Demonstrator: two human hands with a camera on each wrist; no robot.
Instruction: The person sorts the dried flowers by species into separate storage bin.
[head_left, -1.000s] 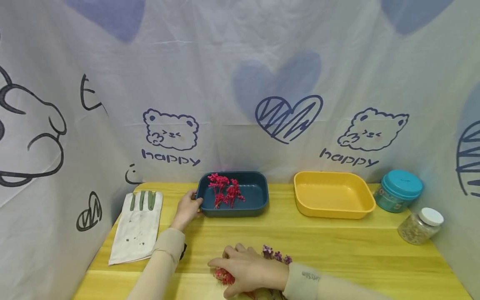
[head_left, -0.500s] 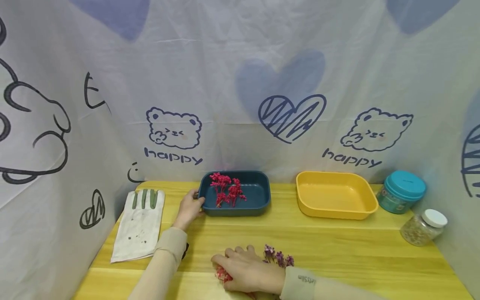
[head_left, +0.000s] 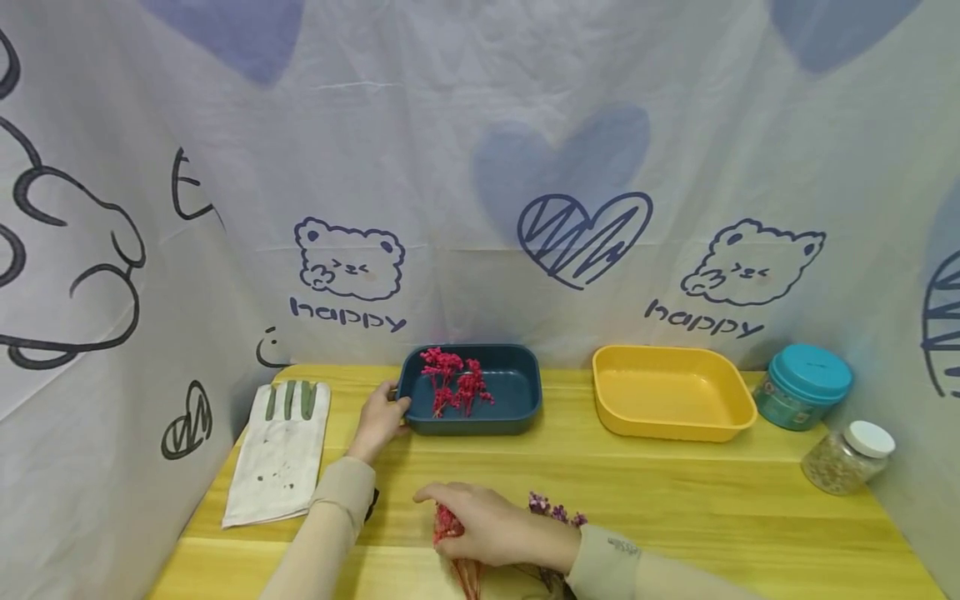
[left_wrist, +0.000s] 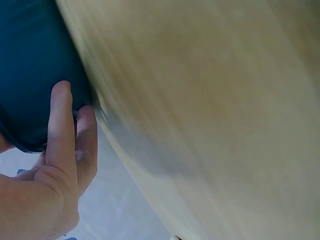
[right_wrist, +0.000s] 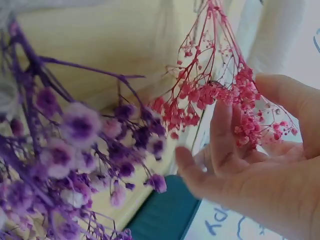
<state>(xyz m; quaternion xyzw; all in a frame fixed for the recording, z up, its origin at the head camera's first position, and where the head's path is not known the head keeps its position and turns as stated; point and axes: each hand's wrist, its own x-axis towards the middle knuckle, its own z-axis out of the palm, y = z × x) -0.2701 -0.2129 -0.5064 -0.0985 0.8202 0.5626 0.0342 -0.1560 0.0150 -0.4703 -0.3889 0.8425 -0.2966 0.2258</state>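
The right grip (head_left: 487, 525) curls round the near pink sprig (head_left: 447, 525); the left grip (head_left: 380, 421) holds the far blue tray (head_left: 472, 426). Squeezing harder could crumble the sprig.

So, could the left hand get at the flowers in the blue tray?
Probably yes: the flowers lie uncovered in the blue tray, at the end nearest the left hand, though its fingers would likely have to let go first.
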